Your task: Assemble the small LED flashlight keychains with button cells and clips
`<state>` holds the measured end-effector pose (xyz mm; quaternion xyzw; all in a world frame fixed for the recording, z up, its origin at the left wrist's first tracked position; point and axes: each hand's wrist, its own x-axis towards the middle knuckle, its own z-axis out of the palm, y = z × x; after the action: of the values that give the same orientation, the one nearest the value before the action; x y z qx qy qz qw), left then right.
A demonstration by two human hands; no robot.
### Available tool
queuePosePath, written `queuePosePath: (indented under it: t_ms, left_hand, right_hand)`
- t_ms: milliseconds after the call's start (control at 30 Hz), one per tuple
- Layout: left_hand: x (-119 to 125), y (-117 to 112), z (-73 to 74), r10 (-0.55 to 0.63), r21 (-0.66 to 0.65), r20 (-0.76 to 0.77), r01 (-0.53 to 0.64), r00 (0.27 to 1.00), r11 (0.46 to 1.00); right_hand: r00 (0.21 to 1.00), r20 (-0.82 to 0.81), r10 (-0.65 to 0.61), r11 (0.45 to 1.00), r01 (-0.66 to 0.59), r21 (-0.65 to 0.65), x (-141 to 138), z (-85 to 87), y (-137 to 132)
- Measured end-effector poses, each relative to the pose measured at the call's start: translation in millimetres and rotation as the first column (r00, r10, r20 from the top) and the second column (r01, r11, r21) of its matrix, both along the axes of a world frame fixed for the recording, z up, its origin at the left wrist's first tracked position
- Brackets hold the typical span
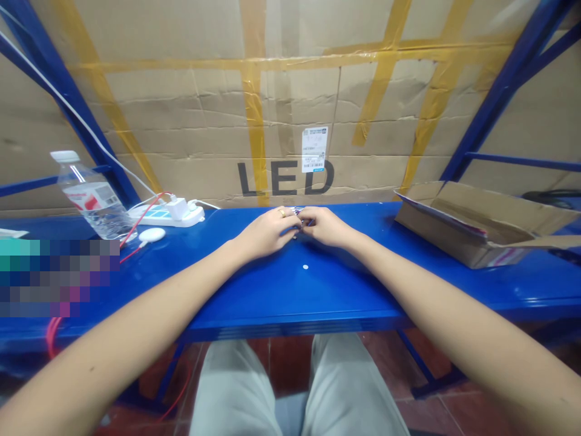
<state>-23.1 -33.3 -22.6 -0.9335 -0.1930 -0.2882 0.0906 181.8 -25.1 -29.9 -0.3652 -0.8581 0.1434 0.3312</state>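
Note:
My left hand (267, 230) and my right hand (324, 225) meet at the far middle of the blue table (272, 290), fingers curled and pinched together. Between the fingertips sits a small metallic object (299, 218), too small and too covered to name. A ring shows on a left finger. A tiny white disc (305, 266) lies on the table just in front of the hands.
A plastic water bottle (93, 200) stands at the far left beside a white power strip (166, 213) with red and white cables. An open cardboard box (481, 221) lies at the right. A taped cardboard wall marked LED backs the table.

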Motion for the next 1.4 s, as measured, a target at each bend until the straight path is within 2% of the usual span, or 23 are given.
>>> queuePosePath:
  t_ms: [167,300,400,500,567,633,733,933,1067,1167,1267,1400]
  left_hand:
    - [6.2,-8.0,-1.4,0.178,-0.032,-0.019,-0.179,0.984,0.983]
    - [4.1,-7.7,-0.2,0.163,-0.152,0.083,-0.149,0.983,0.977]
    - [-1.3,-3.0,1.9,0.220,-0.203,0.092,-0.198,0.971,0.959]
    - [-5.6,2.5,0.2,0.253,-0.223,-0.087,-0.266,0.964,0.938]
    - [-7.2,5.4,-3.0,0.240,-0.244,-0.210,-0.289,0.948,0.926]
    - [-7.8,7.6,-6.1,0.235,-0.257,-0.277,-0.307,0.932,0.916]
    - [-7.4,9.8,-8.5,0.237,-0.258,-0.298,-0.317,0.925,0.913]
    - [-3.8,12.0,-9.1,0.248,-0.304,-0.235,-0.313,0.940,0.900]
    - [-3.1,13.0,-9.6,0.272,-0.410,-0.180,-0.323,0.945,0.853]
    - [-4.5,15.0,-11.0,0.300,-0.465,-0.158,-0.339,0.941,0.818]
    - [-5.7,17.3,-11.8,0.297,-0.447,-0.167,-0.341,0.940,0.827]
    - [-4.9,17.9,-9.9,0.274,-0.455,-0.187,-0.331,0.943,0.827]
  right_hand:
    - [0.998,0.057,-0.017,0.999,0.014,0.051,0.1,-2.9,1.7]
    - [0.997,0.061,-0.037,0.998,0.034,0.044,1.3,-2.8,2.2]
    - [0.994,0.054,-0.091,0.996,0.090,0.023,3.8,-0.7,2.5]
    - [0.993,-0.006,-0.115,0.981,0.113,-0.155,7.3,1.5,3.0]
    - [0.990,-0.057,-0.133,0.931,0.105,-0.350,9.7,2.8,2.9]
    - [0.984,-0.104,-0.146,0.869,0.077,-0.489,11.7,3.9,2.1]
    - [0.970,-0.192,-0.152,0.833,0.021,-0.552,12.9,5.6,-0.8]
    - [0.952,-0.279,-0.129,0.828,-0.051,-0.559,11.6,10.9,-5.5]
    - [0.989,-0.108,-0.098,0.859,0.029,-0.511,12.3,12.0,-3.7]
    - [0.999,-0.017,-0.041,0.912,0.030,-0.410,12.2,10.9,-1.9]
    - [0.999,0.054,0.003,0.954,0.013,-0.300,10.7,9.0,-1.2]
    - [0.994,0.104,0.024,0.966,0.004,-0.259,9.1,6.1,-0.5]
